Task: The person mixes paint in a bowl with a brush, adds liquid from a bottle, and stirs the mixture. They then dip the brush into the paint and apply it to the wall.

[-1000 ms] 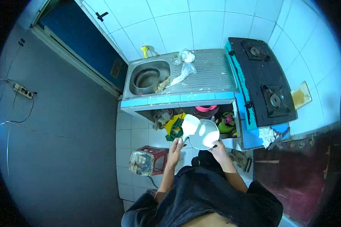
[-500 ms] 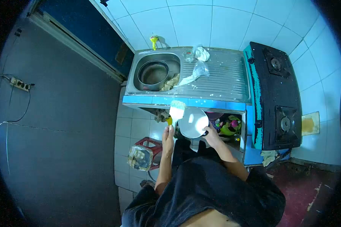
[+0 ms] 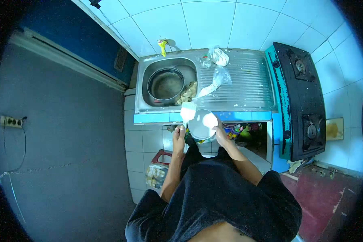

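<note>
Directly before the wearer's dark shirt (image 3: 213, 181), both hands are occupied and held close together. Left hand (image 3: 178, 141) is closed on the handle of a brush (image 3: 188, 111), gripped low with the pale head pointing away from the body; presumably this keeps the fingers clear of the white coating. Right hand (image 3: 222, 135) is closed on the near right rim of a round white container (image 3: 203, 124), its thumb side uppermost, apparently to steady it. Brush head and container rim overlap in this view; whether they touch cannot be determined. Contents of the container are lost in glare. Lower left, a red stool (image 3: 161, 156) bears a pale, stained item, not identifiable. Beneath the tabletop (image 3: 250, 90), an open compartment (image 3: 259, 139) holds coloured goods, stowed there probably for storage. Above, a dark-rimmed pot (image 3: 166, 85) sits in the sink (image 3: 192, 74), with a beige cloth (image 3: 187, 93) bunched at its right side. On the ribbed steel lie a clear plastic bag (image 3: 221, 76), a glass (image 3: 205, 61) and a white bundle (image 3: 220, 57), the last two near the wall. A yellow tap (image 3: 162, 47) projects beyond; a two-burner stove (image 3: 296, 92) stands at right. No brand, label or writing is legible.
</note>
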The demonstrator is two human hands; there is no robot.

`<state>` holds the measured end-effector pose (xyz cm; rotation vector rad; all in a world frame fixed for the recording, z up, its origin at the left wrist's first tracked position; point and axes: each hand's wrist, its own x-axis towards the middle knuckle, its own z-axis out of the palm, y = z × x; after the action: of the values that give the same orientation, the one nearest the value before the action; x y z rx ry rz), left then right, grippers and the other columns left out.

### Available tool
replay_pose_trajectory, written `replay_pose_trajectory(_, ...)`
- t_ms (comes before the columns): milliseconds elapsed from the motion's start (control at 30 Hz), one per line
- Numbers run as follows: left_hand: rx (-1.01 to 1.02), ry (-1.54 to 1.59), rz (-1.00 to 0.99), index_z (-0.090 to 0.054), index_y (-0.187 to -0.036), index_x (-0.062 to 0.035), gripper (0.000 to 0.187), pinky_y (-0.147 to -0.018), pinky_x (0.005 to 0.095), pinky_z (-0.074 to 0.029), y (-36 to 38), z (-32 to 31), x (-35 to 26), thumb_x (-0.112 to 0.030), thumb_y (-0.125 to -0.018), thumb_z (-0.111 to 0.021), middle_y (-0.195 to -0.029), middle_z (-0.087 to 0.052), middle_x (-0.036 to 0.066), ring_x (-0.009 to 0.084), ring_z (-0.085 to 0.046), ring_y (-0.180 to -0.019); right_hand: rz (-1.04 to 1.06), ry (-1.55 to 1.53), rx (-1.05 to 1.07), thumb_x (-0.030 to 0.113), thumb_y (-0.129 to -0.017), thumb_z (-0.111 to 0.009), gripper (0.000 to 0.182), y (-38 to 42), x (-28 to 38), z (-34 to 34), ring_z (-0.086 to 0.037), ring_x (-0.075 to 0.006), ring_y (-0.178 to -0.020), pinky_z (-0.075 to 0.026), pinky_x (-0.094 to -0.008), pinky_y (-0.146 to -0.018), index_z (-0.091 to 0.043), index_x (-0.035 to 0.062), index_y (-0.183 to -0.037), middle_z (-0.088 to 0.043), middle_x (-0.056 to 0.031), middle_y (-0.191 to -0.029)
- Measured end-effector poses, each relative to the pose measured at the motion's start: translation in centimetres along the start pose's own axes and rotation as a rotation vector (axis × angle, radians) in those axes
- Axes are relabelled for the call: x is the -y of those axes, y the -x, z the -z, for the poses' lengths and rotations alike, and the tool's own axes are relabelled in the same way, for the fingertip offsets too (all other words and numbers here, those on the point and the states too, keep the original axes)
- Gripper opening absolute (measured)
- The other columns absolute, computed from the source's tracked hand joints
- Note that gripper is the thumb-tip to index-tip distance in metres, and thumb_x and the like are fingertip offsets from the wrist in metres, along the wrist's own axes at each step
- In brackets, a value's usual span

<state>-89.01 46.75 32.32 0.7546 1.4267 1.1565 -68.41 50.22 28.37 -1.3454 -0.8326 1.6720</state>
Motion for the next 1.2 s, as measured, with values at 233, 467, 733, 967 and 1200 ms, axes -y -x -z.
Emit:
replay_pose_trajectory(233,0.072,-0.057,0.033,-0.056,-0.104,0.0010,0.036,-0.083,0.0289,-0.042,-4.2,3.3,-0.4,-0.033,-0.095,-0.050,-0.097,-0.056,0.004,0.0120,-0.051,-0.091,-0.099,0.274,-0.141,0.021,-0.069,-0.047,0.076,-2.8,-1.1,-2.7,-0.024,-0.0356,-0.124,-0.020,-0.0436,-0.107,-0.027,0.0057,-0.140,-0.029,-0.0215,-0.129)
replay_pose_trajectory(467,0.085,-0.081,0.070,-0.057,-0.103,-0.0013,0.031,-0.078,0.0260,-0.042,-7.2,4.6,0.8,-0.030,-0.096,-0.048,-0.093,-0.055,0.003,0.0117,-0.050,-0.085,-0.214,0.487,-0.204,0.023,-0.069,-0.055,0.077,-6.1,-5.0,-1.5,-0.034,-0.0374,-0.114,-0.030,-0.0428,-0.099,-0.027,-0.0007,-0.137,-0.031,-0.0266,-0.119)
replay_pose_trajectory(733,0.285,-0.173,0.067,-0.055,-0.087,-0.0018,0.031,-0.070,0.0248,-0.037,-10.0,5.4,0.7,-0.032,-0.094,-0.050,-0.075,-0.047,-0.001,0.0102,-0.043,-0.075,-0.138,0.783,-0.083,0.019,-0.079,-0.053,0.074,-6.4,-4.4,-0.7,-0.036,-0.0438,-0.107,-0.033,-0.0488,-0.094,-0.016,0.0093,-0.143,-0.027,-0.0297,-0.123)
replay_pose_trajectory(967,0.415,-0.428,0.098,-0.061,-0.099,-0.0015,0.033,-0.078,0.0265,-0.040,-12.8,8.8,0.0,-0.033,-0.092,-0.054,-0.086,-0.058,0.001,0.0114,-0.050,-0.083,-0.126,0.657,0.016,0.031,-0.086,-0.055,0.075,-5.8,-2.4,-0.1,-0.022,-0.0512,-0.125,-0.025,-0.0517,-0.104,-0.012,0.0138,-0.145,-0.019,-0.0320,-0.132)
replay_pose_trajectory(1200,0.626,-0.609,0.056,-0.061,-0.104,-0.0005,0.035,-0.080,0.0306,-0.043,-15.8,10.7,-0.4,-0.033,-0.093,-0.053,-0.094,-0.061,0.007,0.0168,-0.054,-0.086,-0.132,0.594,0.071,0.029,-0.085,-0.057,0.078,-5.8,-1.6,1.0,-0.018,-0.0514,-0.126,-0.027,-0.0522,-0.101,-0.010,0.0154,-0.146,-0.011,-0.0368,-0.138)
